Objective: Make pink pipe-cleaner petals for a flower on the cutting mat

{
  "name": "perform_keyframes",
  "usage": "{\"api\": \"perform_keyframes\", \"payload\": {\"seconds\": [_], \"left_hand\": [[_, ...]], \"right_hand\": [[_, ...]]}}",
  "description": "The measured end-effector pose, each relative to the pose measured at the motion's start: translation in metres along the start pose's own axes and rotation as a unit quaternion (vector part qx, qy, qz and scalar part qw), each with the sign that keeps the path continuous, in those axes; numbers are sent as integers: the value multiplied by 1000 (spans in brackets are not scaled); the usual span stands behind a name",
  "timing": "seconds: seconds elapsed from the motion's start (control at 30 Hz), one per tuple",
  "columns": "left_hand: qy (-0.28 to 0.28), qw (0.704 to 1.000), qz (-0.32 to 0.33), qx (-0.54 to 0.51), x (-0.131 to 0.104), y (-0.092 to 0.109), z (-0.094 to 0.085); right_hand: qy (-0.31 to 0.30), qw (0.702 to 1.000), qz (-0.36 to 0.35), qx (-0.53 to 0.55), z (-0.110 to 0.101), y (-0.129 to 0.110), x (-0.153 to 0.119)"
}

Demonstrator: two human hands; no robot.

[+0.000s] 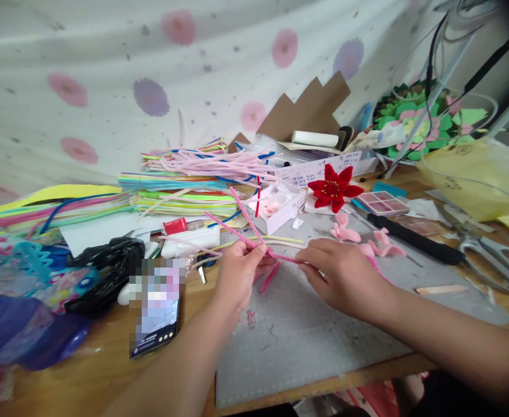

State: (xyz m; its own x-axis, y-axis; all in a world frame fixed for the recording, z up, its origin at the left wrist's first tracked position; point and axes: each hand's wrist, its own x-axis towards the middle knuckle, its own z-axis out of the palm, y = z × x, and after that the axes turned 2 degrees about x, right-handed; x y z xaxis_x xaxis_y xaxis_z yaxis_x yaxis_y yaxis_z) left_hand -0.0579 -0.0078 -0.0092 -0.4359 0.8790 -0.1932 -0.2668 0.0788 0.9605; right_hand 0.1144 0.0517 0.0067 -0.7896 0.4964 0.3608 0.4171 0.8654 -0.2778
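Several pink pipe cleaners (248, 216) cross between my two hands above the grey cutting mat (280, 359). My left hand (241, 269) pinches them where they meet, with two long ends pointing up and to the left and a short piece hanging below. The thumb and index finger of my right hand (336, 275) are closed on the end of a pink strand stretched to the right. Pale pink curled pieces (384, 244) lie on the mat behind my right hand. A red fuzzy flower (333, 188) stands beyond them.
Bundles of coloured pipe cleaners (189, 202) fill the back left. A phone (158, 313) and a black plastic bag (115, 266) lie left of my hands. Scissors (491, 255), a black-handled tool (414, 237) and a wooden stick (442, 289) are on the right. A small white box (280, 215) sits behind.
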Motion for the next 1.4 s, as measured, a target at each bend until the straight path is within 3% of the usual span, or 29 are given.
{"api": "perform_keyframes", "payload": {"seconds": [0.2, 0.37, 0.53, 0.7, 0.8, 0.93, 1.03, 1.2, 1.4], "left_hand": [[-38, 999, -24, 4, -4, 4, 0], [-49, 998, -19, -21, -5, 4, -1], [-91, 994, -8, -59, -10, 8, 2], [-69, 996, 3, -64, -12, 9, 4], [-64, 997, 8, -47, -11, 6, 4], [-25, 995, 49, 81, -7, 4, 0], [17, 972, 106, 208, -3, 3, -4], [20, 932, 167, 320, -2, -1, -5], [-3, 896, 259, 360, -8, 1, -1]], "right_hand": [[9, 1000, 11, -1, 3, 0, 2], [2, 992, 66, 106, 4, 4, 3], [-24, 954, 150, 257, 5, 7, 6], [-29, 917, 148, 369, 7, 8, 6], [12, 900, 150, 410, 6, 6, 7], [71, 944, 137, 292, -1, 4, 8], [82, 969, 111, 204, -7, 3, 8], [85, 981, 99, 142, -6, 1, 7], [69, 994, 72, 34, 0, -7, 8]]}}
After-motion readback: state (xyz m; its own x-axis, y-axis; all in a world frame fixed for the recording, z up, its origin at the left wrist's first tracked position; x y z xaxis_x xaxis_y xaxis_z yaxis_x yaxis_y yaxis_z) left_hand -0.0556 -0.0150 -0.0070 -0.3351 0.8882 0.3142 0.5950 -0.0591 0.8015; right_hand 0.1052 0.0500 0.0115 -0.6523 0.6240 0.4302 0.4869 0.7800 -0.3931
